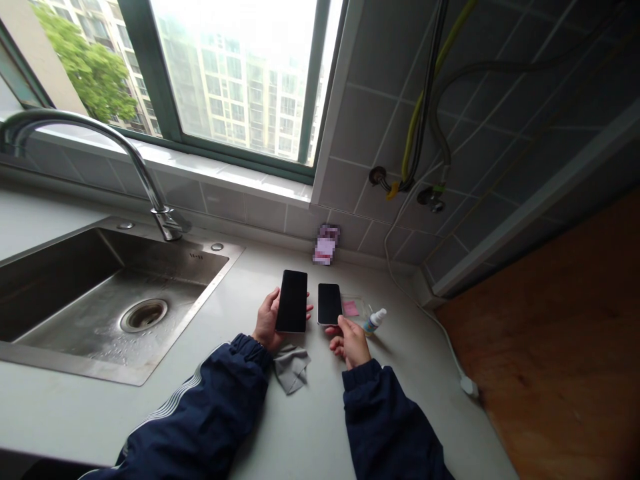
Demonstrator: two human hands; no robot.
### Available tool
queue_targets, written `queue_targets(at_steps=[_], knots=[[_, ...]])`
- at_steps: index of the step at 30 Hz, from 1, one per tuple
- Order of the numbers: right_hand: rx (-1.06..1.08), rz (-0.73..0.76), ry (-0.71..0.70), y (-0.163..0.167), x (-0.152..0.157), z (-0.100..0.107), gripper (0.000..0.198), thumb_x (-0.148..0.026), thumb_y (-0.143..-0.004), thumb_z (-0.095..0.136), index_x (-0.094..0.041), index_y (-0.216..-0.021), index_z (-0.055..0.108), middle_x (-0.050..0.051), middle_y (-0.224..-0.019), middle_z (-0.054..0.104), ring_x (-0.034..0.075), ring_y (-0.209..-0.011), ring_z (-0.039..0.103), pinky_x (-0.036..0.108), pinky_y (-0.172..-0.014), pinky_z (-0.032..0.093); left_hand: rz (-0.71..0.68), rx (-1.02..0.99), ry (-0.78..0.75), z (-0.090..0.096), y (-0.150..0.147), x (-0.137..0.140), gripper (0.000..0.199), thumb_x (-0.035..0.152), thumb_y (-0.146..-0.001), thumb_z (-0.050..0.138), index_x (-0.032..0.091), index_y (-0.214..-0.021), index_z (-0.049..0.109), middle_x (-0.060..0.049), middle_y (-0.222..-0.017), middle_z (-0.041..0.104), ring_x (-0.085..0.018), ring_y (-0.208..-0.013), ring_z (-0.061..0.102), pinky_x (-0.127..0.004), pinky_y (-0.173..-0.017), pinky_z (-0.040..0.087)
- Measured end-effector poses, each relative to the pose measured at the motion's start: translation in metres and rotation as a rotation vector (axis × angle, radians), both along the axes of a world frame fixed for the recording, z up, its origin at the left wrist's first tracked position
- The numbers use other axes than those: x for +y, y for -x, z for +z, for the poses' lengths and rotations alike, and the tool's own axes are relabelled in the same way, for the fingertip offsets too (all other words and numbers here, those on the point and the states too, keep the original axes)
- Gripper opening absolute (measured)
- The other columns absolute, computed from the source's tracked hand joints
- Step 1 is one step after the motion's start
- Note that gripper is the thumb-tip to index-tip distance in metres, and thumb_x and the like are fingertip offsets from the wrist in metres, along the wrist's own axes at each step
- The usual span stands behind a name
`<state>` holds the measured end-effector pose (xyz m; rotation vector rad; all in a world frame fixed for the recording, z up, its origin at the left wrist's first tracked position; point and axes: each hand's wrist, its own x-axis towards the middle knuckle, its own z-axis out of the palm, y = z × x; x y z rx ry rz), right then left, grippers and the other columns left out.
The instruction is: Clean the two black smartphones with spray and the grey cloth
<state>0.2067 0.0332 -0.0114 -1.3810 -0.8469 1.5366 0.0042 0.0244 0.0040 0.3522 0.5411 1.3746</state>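
Observation:
My left hand is wrapped round a large black smartphone, its dark screen facing up toward me. With thumb and fingers, my right hand grips the lower right corner of a smaller smartphone, whose screen is also dark. The two phones are side by side with a small gap between them. A crumpled grey cloth lies on the counter just below my left hand. Beyond my right hand stands a small spray bottle with a white top. Near it lies a clear case with a pink piece in it.
A steel sink with a curved faucet is set into the pale counter at the left. A pixelated upright item leans at the tiled wall. A white cable with a plug runs along the right, beside a wooden panel.

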Motion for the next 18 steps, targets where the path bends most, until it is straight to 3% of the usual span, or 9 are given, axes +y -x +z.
queue_targets(at_steps=[8, 12, 18], knots=[[-0.031, 0.075, 0.068, -0.0078, -0.0027, 0.0046, 0.032, -0.042, -0.083, 0.072, -0.021, -0.095, 0.051, 0.004, -0.072, 0.075, 0.01, -0.033, 0.055, 0.014, -0.029, 0.032, 0.006, -0.021, 0.003, -0.0012, -0.0004, 0.0001, 0.067, 0.051, -0.096, 0.048, 0.013, -0.15, 0.044, -0.023, -0.13, 0.066, -0.037, -0.099, 0.073, -0.051, -0.082, 0.06], [-0.054, 0.079, 0.068, -0.0074, -0.0051, 0.0058, 0.043, -0.045, -0.085, 0.068, -0.023, -0.115, 0.047, 0.003, -0.075, 0.075, 0.012, -0.035, 0.057, 0.016, -0.03, 0.035, -0.001, -0.021, 0.0, 0.0004, -0.0004, -0.0009, 0.067, 0.051, -0.096, 0.048, 0.013, -0.15, 0.043, -0.023, -0.129, 0.066, -0.037, -0.1, 0.073, -0.051, -0.083, 0.059], [-0.154, 0.059, -0.007, -0.0087, -0.0091, 0.004, 0.065, -0.052, -0.083, 0.067, -0.023, -0.133, 0.037, 0.0, -0.068, 0.073, 0.012, -0.026, 0.049, 0.016, -0.025, 0.026, -0.006, -0.017, -0.012, 0.0028, -0.0007, -0.003, 0.067, 0.052, -0.096, 0.047, 0.015, -0.151, 0.043, -0.022, -0.133, 0.064, -0.038, -0.101, 0.072, -0.053, -0.085, 0.058]])
